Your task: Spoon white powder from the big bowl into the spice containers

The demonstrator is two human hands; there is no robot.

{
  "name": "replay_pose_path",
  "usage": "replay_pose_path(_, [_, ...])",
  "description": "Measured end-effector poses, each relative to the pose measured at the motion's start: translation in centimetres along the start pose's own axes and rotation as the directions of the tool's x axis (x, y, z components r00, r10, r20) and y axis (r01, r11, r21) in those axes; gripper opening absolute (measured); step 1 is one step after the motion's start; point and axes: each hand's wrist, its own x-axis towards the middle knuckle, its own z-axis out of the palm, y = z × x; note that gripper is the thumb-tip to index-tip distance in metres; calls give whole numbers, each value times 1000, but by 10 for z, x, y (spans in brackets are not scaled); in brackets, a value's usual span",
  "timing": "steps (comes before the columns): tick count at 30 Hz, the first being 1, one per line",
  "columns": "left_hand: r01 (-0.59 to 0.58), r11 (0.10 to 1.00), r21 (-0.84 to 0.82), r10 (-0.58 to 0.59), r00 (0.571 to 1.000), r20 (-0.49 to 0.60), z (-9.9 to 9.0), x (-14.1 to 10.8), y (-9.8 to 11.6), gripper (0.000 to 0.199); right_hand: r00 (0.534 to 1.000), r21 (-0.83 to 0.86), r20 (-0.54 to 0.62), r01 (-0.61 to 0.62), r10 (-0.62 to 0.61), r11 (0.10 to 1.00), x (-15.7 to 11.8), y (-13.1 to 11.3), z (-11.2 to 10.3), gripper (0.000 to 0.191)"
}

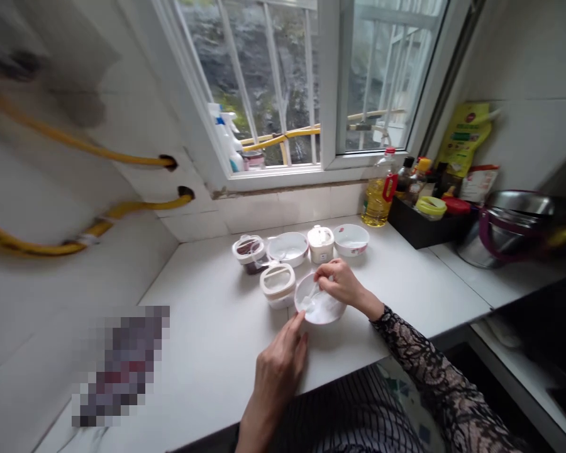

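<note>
A white bowl (324, 314) with a pinkish rim sits near the front of the counter, with some white contents in it. My right hand (340, 282) pinches the handle of a small white spoon (311, 296), whose head is down inside this bowl. At the bowl's near left rim, my left hand (280, 358) grips the edge with its fingertips. Just left of the bowl stands a lidded container (278, 286) with pale contents. Behind are a lidded container of dark contents (249, 253), a white bowl (288, 249), a cream lidded jar (321, 244) and a flower-patterned bowl (351, 240).
An oil bottle (378, 195) stands by the window, beside a black box (408, 223) of condiments. Farther right is a steel pot (504, 226) with a purple handle. A pixelated item (125, 365) lies at left. The white counter (207, 333) has a front edge near my body.
</note>
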Motion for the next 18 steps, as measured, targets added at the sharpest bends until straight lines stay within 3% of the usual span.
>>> replay_pose_path(7, [-32,999,33,32,999,-5,-1,0,-2,33,999,6,32,-7,7,1000,0,-3,-1,22])
replay_pose_path(11, [-31,999,30,32,999,-20,-2,1,-1,35,998,122,25,-52,50,991,0,-3,-2,22])
replay_pose_path(15, [-22,1000,18,23,1000,-7,-2,1,0,35,983,300,3,-178,186,937,0,-6,-4,20])
replay_pose_path(18, [-13,1000,0,13,1000,-2,-1,1,0,36,944,490,-15,-281,331,825,1,-5,-8,16])
